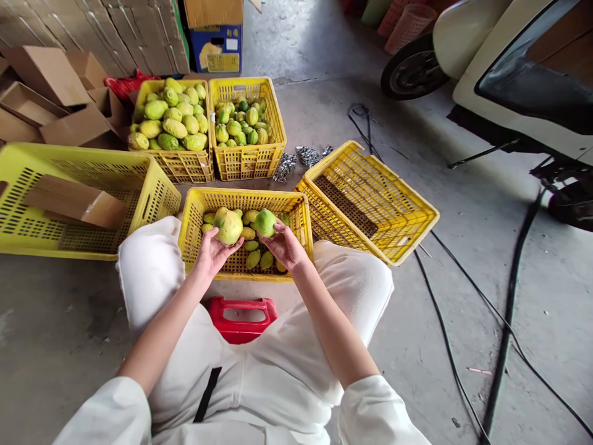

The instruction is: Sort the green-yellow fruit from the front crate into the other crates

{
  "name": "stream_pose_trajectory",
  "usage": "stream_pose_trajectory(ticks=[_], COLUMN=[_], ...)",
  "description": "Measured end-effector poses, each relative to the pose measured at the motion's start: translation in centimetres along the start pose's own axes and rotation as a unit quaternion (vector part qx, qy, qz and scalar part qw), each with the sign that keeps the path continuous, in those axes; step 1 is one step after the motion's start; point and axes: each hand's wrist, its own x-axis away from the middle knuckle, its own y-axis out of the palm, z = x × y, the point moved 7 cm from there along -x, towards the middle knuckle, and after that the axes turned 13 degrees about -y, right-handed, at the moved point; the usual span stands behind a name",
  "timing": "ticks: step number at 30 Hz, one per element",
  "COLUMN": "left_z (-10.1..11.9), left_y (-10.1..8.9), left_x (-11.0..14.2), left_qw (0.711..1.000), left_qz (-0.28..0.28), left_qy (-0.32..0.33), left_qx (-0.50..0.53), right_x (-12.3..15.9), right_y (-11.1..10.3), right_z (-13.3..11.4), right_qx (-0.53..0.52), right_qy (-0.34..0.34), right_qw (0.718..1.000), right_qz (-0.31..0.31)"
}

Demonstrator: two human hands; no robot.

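My left hand (214, 252) is closed around a large yellow-green citrus fruit (228, 226), its fingers underneath. In my right hand (283, 245) is a smaller, rounder green citrus fruit (265, 223), gripped from the right side. Both fruits are held apart, side by side, above a yellow plastic crate (306, 235) between my knees. On the crate's bottom lie several small yellow-green lemons (252, 259), partly hidden by my hands and the held fruits.
Beyond stand two yellow crates, one of yellow-green fruit (175, 128) and one of green striped fruit (252, 116). A tilted crate (393, 204) lies right, a larger crate (92, 154) with cardboard left. Black cables (503, 334) cross the floor near a scooter (482, 55).
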Motion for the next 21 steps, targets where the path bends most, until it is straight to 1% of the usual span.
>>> stream_pose_trajectory(ticks=[3, 7, 10, 13, 17, 21], left_z=[-0.3, -0.6, -0.5, -0.3, -0.3, -0.2], left_y=[-0.3, -0.7, -0.5, -0.2, -0.2, -0.3], left_x=[-0.2, -0.4, -0.4, -0.2, -0.1, -0.2], left_qw=[1.000, 0.998, 0.998, 0.998, 0.998, 0.998], left_qz=[0.011, 0.053, 0.057, 0.052, 0.059, 0.051], left_qy=[-0.017, -0.039, -0.032, -0.016, -0.018, -0.014], left_qx=[0.004, 0.004, 0.001, 0.008, 0.023, 0.036], right_x=[0.0, 0.2, 0.4, 0.3, 0.0, 0.1], right_y=[0.0, -0.2, 0.1, 0.4, 0.4, 0.4], right_z=[0.0, 0.4, 0.4, 0.0, -0.9, -1.0], right_qx=[0.001, -0.019, -0.038, -0.044, -0.036, -0.036], right_qy=[0.010, 0.046, 0.054, 0.039, -0.005, -0.009], right_qw=[1.000, 0.999, 0.998, 0.998, 0.999, 0.999], right_qz=[0.002, 0.008, -0.004, -0.006, 0.002, 0.000])
